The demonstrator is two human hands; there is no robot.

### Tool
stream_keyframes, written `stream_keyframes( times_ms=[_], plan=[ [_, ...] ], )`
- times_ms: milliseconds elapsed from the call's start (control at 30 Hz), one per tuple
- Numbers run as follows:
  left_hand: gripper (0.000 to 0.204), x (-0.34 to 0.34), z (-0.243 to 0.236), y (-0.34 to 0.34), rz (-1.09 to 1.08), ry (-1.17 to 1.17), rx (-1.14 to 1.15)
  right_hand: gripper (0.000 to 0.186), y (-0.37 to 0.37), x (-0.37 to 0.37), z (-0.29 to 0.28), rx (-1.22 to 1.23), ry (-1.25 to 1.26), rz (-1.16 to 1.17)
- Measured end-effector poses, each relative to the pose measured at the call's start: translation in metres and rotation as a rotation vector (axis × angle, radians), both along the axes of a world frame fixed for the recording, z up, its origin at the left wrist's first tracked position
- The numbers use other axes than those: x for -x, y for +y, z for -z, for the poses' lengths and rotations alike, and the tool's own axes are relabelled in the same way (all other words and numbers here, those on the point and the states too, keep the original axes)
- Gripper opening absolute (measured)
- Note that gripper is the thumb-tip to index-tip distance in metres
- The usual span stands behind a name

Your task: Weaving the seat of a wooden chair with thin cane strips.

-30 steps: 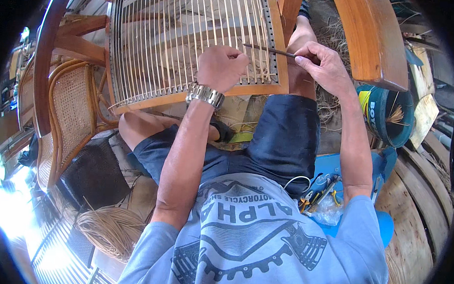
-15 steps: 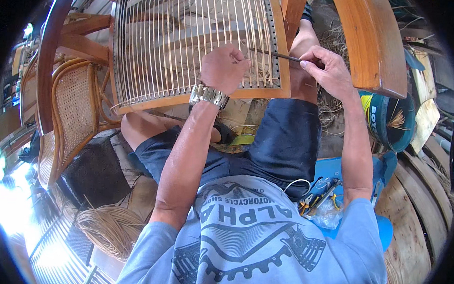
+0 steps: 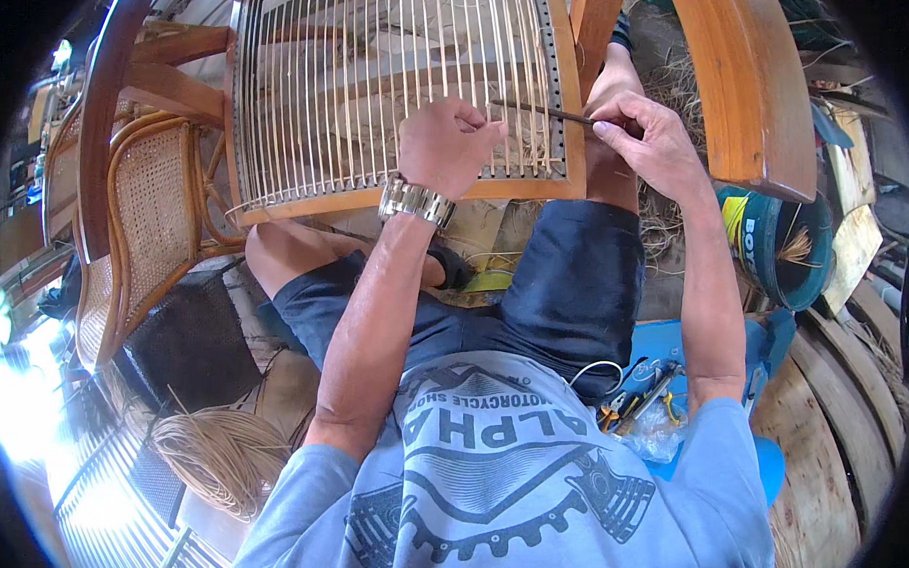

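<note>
A wooden chair frame (image 3: 428, 192) stands in front of me, with pale cane strands (image 3: 350, 110) strung lengthwise between small holes along its rails. Between the thumb and curled fingers of my right hand (image 3: 648, 141) is a thin dark rod (image 3: 551, 112). It points left over the strands, and its tip lies close to the fingers of my left hand (image 3: 447, 144). Those fingers are bent and drawn together just above the strands, near the front right part of the frame. Whatever they pinch is hidden or too thin to make out.
A curved wooden armrest (image 3: 746, 94) rises right of my right hand. A dark green bucket (image 3: 806, 251) stands beyond it. Pliers and other tools (image 3: 643, 401) lie on a blue surface at my right hip. At left are a woven-cane chair (image 3: 157, 189) and a cane bundle (image 3: 218, 456).
The rod and my right hand have shifted slightly left, toward my left hand. The chair frame sits a little farther right in the picture. Both hands keep much the same grip.
</note>
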State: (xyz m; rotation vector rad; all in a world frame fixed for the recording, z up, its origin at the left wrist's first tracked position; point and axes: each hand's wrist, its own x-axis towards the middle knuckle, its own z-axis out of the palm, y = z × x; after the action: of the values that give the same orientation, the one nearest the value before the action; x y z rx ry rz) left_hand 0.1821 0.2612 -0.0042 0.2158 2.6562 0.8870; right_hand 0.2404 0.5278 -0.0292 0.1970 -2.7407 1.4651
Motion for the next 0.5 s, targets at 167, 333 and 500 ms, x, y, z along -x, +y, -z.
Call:
stream_keyframes(
  times_ms=[167, 333, 500],
  plan=[
    [0.031, -0.0019, -0.0009, -0.0022, -0.075, -0.062, -0.034, 0.007, 0.0040, 0.0010, 0.0006, -0.001, 0.021, -0.015],
    [0.032, 0.0029, 0.0001, -0.0089, -0.046, -0.151, -0.071, 0.007, 0.0037, 0.0022, -0.0015, -0.008, 0.059, -0.021],
    [0.027, 0.0073, -0.0016, -0.0077, -0.069, -0.194, -0.070, 0.007, 0.0083, 0.0021, 0.0033, -0.053, 0.063, -0.022]
  ],
)
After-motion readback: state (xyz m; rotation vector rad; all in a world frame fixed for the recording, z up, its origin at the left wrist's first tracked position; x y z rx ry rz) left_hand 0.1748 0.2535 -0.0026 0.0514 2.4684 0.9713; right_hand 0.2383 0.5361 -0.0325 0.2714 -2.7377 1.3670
